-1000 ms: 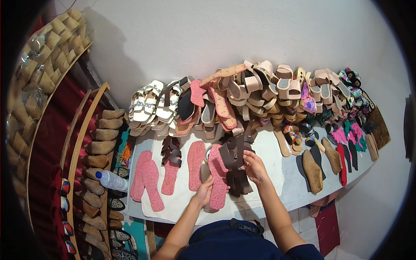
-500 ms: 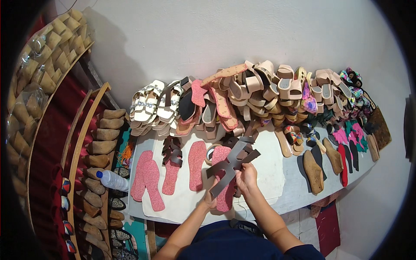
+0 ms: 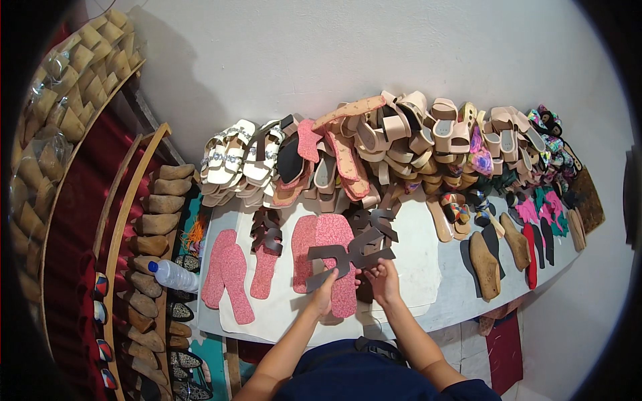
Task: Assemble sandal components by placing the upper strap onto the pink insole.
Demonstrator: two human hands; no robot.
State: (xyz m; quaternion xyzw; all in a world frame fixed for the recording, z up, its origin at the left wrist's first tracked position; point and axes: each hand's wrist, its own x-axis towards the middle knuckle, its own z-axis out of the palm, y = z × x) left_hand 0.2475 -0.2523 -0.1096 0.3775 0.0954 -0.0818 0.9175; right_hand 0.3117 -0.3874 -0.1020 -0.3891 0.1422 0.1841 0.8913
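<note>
A dark brown cut-out sandal upper (image 3: 342, 260) with crossing strap ends is held flat over a pink patterned insole (image 3: 340, 297). My left hand (image 3: 323, 296) is closed on the upper's lower left side, thumb on top, with the insole right beside its fingers; whether it grips the insole too is hard to see. At the upper's right end is my right hand (image 3: 384, 282), its bent fingertips on the lower edge. Another pink insole (image 3: 304, 257) lies partly beneath. Behind the held piece are more dark brown uppers (image 3: 382, 219).
Left on the table lie pink insoles (image 3: 221, 267) and another with dark straps (image 3: 266, 230). Finished sandals (image 3: 381, 137) are heaped along the wall. Wooden shoe lasts (image 3: 484, 264) lie at right; more fill the left rack (image 3: 120, 220), near a plastic bottle (image 3: 175, 277).
The upper has turned from a steep slant to nearly level and come lower. The pink insole under it has shifted left, now overlapping its neighbour. My right hand has moved slightly down.
</note>
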